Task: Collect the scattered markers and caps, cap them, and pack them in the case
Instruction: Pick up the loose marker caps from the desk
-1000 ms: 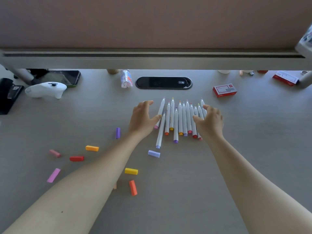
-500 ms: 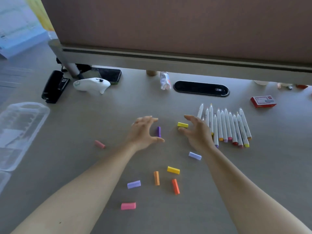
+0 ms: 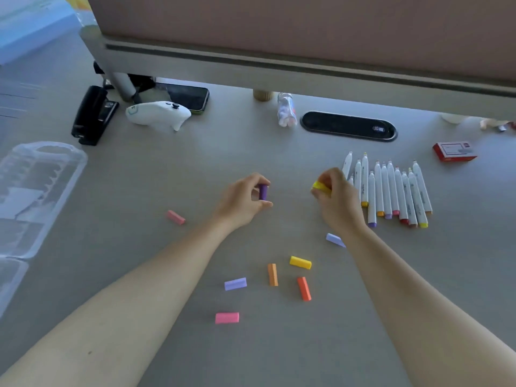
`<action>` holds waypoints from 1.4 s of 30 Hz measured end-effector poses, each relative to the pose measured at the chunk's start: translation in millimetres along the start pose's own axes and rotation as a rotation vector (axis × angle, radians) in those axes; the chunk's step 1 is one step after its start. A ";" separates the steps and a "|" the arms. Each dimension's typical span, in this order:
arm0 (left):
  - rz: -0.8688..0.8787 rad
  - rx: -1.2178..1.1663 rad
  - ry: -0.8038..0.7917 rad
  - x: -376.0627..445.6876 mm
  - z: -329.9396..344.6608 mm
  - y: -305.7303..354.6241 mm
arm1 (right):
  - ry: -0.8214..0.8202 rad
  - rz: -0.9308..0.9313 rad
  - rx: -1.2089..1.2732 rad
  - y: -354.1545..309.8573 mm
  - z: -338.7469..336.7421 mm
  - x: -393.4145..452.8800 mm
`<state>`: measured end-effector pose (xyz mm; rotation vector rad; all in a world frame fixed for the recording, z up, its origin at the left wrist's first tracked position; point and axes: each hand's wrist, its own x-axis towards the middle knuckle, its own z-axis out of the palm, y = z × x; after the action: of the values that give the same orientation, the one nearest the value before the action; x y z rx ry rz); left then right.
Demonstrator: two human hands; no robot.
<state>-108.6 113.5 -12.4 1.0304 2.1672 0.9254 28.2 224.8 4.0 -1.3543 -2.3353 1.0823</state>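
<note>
Grey desk (image 3: 418,275); clear case (image 3: 36,196) far left of markers (image 3: 391,191). Left hand (image 3: 243,201) pinches purple cap (image 3: 262,191); right hand (image 3: 337,202) grips yellow cap (image 3: 319,187) beside markers.

Markers (image 3: 388,191) lay in a row at right on the counter (image 3: 418,275); loose caps (image 3: 272,274) lay before them; the case (image 3: 36,196) sat far left.

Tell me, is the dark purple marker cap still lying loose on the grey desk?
No, the left hand pinches the dark purple marker cap between thumb and fingers, holding it upright above the grey desk.
</note>
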 end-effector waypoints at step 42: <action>0.004 -0.002 -0.250 -107.3 -17.5 -13.6 | -0.046 0.050 -0.097 16.9 23.0 -104.9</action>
<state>-68.4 13.6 7.9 1.0881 1.9571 0.7566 84.2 132.4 -7.5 -1.4442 -2.4286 1.0369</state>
